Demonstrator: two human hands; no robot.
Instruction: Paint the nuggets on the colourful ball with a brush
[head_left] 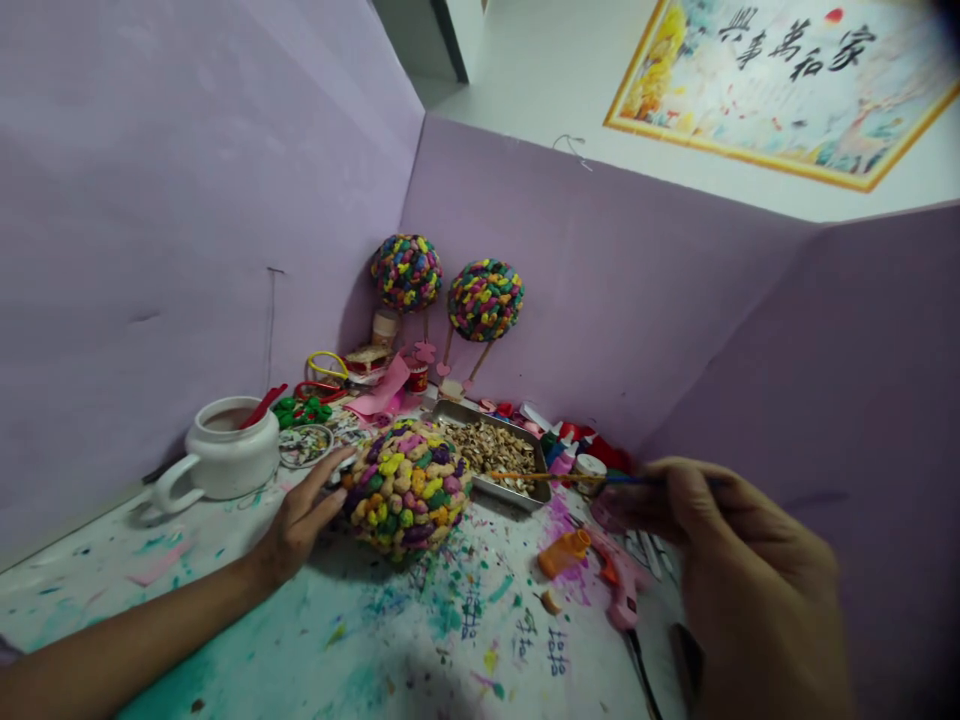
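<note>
Close up on the right is the right hand (757,560), with its grip closed on a thin brush (555,477). It pinches the brush far back from the tip, maybe so the fingers don't get messy. The orange tip points left, at the bumpy ball (409,490), but does not touch it. That ball sits on the tabletop (285,640), near the middle. The left hand (300,520) has an open grip, its fingers on the ball's left side, likely so it can't roll.

An orange bottle (564,556) lies on its side near the right hand, probably to be easy to reach. Behind the ball is a metal tray (538,503) of brown bits (495,450). Two more balls (407,272) are far back by the wall, up on sticks (480,365), maybe to keep them safe.

Big black writing on the wall picture (787,90) says 家和萬事興, from right to left. Blue writing (556,652) is on the tabletop too, but I can't read it for sure.
</note>
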